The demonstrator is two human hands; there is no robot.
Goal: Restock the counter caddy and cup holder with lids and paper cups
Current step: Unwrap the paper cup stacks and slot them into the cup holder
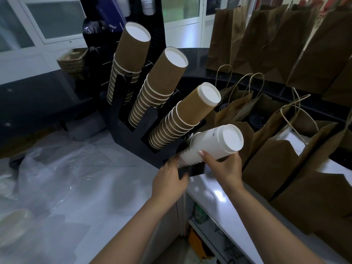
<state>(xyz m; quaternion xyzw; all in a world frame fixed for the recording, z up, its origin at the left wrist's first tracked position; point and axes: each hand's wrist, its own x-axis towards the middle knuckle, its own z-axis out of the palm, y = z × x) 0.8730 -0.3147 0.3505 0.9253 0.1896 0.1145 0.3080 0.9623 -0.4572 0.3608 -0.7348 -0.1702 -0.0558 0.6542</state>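
While the left hand (169, 180) grasps the holder's edge (182, 171), the right hand (225, 168) grasps the white cups (211, 144)

the cup holder (131, 134) is black. three stacks in it are brown: two ribbed brown stacks (131, 60) with fine vertical ridges and white rims, and a third, smooth brown stack (182, 119), all showing white bases. the fourth stack, the white cups (209, 147), is plain white with small dark print. the paper bags (266, 44) are brown, the counter (219, 199) glossy white, the plastic sheet (66, 168) clear.
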